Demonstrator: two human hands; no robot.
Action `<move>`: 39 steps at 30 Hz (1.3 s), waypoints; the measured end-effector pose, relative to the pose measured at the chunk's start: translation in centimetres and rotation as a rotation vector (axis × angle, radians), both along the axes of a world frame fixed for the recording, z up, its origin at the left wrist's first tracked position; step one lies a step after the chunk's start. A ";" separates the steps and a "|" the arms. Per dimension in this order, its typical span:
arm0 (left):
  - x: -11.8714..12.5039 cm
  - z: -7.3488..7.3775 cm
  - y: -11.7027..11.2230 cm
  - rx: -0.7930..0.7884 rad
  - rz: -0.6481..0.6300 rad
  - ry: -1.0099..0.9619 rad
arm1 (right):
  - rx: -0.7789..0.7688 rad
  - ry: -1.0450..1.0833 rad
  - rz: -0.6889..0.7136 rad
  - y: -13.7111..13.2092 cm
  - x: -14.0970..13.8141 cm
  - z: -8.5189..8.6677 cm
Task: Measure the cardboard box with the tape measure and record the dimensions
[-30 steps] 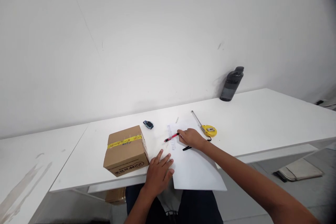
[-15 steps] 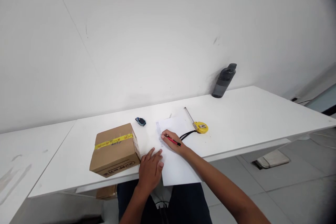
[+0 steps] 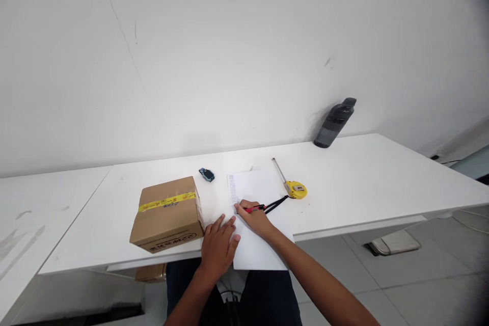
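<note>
My right hand [image 3: 255, 217] is closed around a red and black pen [image 3: 255, 209], its tip side hidden by the fingers. It rests on a white sheet of paper [image 3: 256, 249] that has small writing down its left edge. Fingers spread, my left hand [image 3: 219, 242] lies flat at the table's front edge, at the left side of the paper and close to the cardboard box [image 3: 168, 219]. Right of the paper lies a yellow tape measure [image 3: 296, 189] with some blade pulled out and a black strap reaching toward my right hand.
A dark watch-like item [image 3: 207, 174] lies behind the box. Near the wall stands a grey bottle [image 3: 334, 123]. The white table [image 3: 367, 173] meets the wall at the back, and another brown box [image 3: 151, 272] sits below it.
My right hand with the pen has moved slightly down along the written edge of the paper. The left hand stays in place. The view has shifted a little.
</note>
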State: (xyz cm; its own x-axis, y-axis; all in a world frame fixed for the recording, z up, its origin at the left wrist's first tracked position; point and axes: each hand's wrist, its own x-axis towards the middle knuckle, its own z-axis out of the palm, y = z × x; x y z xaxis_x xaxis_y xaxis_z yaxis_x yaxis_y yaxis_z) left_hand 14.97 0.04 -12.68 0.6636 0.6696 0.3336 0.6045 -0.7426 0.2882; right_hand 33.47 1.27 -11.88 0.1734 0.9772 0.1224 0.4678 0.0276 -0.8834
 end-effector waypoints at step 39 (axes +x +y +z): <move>0.2 -0.2 -0.5 0.106 0.032 0.057 | 0.065 -0.101 -0.036 -0.2 0.2 -0.4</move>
